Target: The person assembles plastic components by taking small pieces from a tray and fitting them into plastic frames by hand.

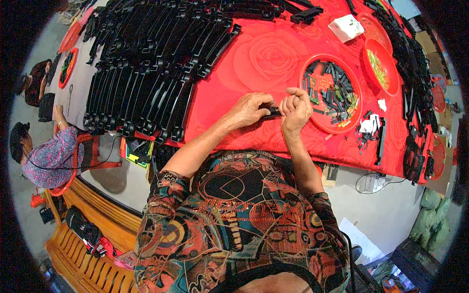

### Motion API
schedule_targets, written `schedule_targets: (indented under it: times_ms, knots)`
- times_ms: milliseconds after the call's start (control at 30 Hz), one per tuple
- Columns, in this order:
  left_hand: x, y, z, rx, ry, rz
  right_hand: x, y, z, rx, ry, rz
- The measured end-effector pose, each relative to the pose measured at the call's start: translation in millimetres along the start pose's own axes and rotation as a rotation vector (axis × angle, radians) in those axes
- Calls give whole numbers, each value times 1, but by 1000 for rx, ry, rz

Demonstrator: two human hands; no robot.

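Observation:
Both of my hands meet over the red rose-patterned tablecloth [254, 58], close to the table's near edge. My left hand [249, 110] and my right hand [295, 110] pinch the two ends of a small black plastic part [271, 112] between their fingers. Just right of my right hand sits a round red tray [312, 122] holding several small black pieces with a few green and yellow bits among them.
Rows of long black plastic strips [146, 78] cover the table's left and far side. More black parts [413, 73] line the right edge, beside a red tray of green bits [381, 66] and a white box [346, 27]. Two other people [41, 156] sit at left.

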State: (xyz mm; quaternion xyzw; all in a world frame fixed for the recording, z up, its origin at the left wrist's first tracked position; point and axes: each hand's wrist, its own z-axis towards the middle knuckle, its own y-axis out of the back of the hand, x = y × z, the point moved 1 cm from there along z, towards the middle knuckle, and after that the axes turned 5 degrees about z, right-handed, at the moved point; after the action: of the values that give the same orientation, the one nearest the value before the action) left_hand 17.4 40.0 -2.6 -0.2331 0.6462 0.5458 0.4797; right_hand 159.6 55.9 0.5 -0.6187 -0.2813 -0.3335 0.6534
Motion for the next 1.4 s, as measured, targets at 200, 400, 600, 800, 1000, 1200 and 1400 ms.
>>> schedule_targets:
  times_ms: [200,400,600,800,1000,1200,1400]
  knots:
    - [0,0,0,-25,-48,41,-3,0,-1,11,-13,-7]
    - [4,-4,-2,-62,-104,68,-7,0,-9,42,70,-85]
    - [1,-4,-5,-70,-84,123,-10,1,-11,11,119,-168]
    - [-5,-1,-6,-87,-99,145,-9,-1,-11,32,162,-181]
    - [-1,-4,-6,-118,-135,222,1,-7,-5,-41,-43,-124]
    - [-3,-5,-3,-130,-176,206,18,-9,1,-97,-22,23]
    - [-2,-4,-5,-143,-176,206,43,-18,11,-209,83,35]
